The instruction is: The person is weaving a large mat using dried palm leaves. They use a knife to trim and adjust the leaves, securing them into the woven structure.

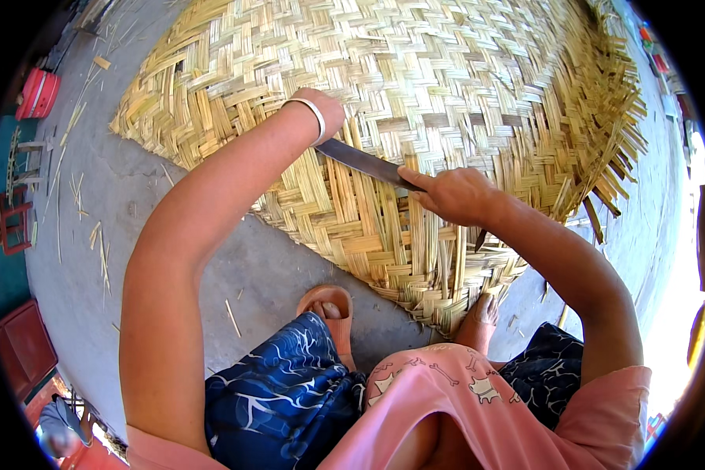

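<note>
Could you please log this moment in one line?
left hand: over woven mat, fingers hidden | right hand: holding dark blade | mat: on floor

Pink shirt [419, 392], blue patterned bottoms [278, 399], white bracelet [319, 120].

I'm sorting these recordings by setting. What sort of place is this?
Probably a home yard or small informal workshop: a large woven mat lies on a bare grey floor, and loose plant strips are scattered around it.
</note>
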### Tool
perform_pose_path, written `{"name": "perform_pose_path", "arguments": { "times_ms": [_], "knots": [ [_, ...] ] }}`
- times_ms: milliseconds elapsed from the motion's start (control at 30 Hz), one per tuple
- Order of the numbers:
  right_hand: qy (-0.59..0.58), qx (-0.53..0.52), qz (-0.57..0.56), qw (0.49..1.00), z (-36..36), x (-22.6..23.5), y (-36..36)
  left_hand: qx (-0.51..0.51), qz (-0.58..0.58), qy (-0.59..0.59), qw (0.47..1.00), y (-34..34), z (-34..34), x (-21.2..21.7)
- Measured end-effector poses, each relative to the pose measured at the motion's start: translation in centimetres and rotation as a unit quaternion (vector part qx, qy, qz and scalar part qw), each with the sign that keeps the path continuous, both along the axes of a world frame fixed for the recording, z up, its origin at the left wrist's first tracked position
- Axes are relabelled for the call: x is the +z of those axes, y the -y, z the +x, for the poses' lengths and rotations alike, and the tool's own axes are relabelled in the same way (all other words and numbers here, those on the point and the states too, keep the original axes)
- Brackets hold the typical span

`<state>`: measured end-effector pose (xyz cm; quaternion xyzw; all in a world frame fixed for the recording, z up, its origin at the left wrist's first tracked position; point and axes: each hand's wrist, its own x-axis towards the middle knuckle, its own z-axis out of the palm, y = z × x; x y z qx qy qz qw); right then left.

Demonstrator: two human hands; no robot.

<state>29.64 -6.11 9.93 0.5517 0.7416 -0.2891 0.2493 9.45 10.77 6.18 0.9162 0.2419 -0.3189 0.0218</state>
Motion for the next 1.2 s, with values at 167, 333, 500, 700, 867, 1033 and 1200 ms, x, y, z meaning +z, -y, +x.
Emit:
{"name": "perform_pose_path", "arguments": {
  "times_ms": [167,333,500,700,867,1033,1200],
  "knots": [
    [-0.023,0.0,-0.003,1.0,0.2,-0.7,-0.3,0.023,0.013,0.046,0.999,0.6,-1.7,-1.5],
    [-0.079,-0.007,0.014,0.997,0.7,-2.1,-0.6,0.21,-0.249,0.234,0.916,5.8,-3.4,-3.4],
    [-0.05,-0.021,0.021,0.998,1.0,-1.0,-0.3,0.08,-0.592,0.109,0.794,16.2,-3.0,-0.6],
    [-0.011,0.055,0.031,0.998,3.3,5.5,2.2,0.26,-0.37,0.239,0.859,7.2,-7.7,1.1],
    [-0.032,0.053,0.031,0.998,5.6,8.2,5.1,-0.043,0.091,0.423,0.9,2.7,-1.7,-0.4],
    [-0.03,0.038,0.027,0.998,5.0,5.3,4.6,-0.092,0.062,0.13,0.985,0.9,1.6,-0.6],
    [-0.035,0.02,0.035,0.999,4.8,2.2,2.4,0.026,-0.049,-0.007,0.998,0.8,3.1,2.6]
  ]
}}
